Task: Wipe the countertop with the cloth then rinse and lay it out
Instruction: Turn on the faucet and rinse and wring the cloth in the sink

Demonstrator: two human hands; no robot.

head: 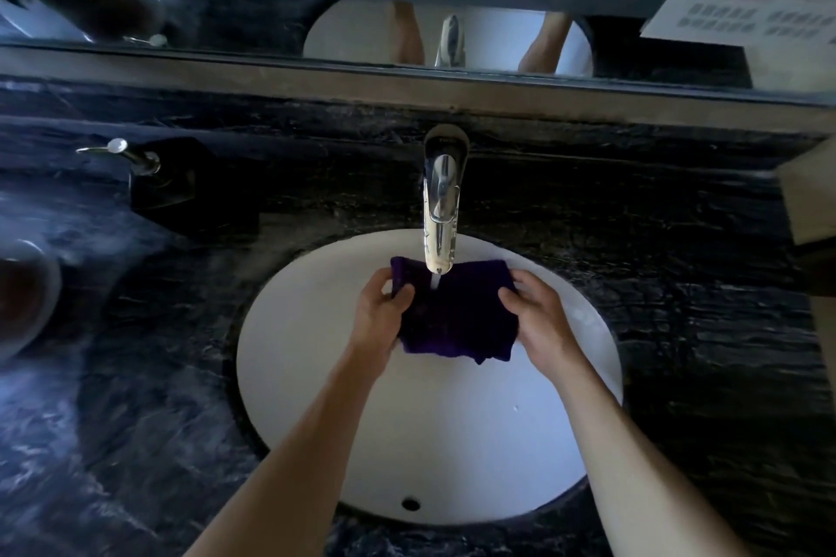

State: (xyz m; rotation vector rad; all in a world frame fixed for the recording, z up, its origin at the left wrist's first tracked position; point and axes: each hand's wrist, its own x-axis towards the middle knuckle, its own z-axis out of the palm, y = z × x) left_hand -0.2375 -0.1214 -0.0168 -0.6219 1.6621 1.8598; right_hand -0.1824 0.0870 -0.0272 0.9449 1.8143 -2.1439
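Black marbled countertop (678,308) with a white oval sink (452,443) set in it, mirror (226,14) along the back. Chrome faucet (439,199) over the basin, thin stream of water running from the spout onto the cloth. Dark purple cloth (452,317) held spread over the bowl, just under the spout. Left hand (382,321) grips its left edge, right hand (543,321) grips its right edge, fingers curled round the fabric. Soap dispenser (149,176) back left on the counter.
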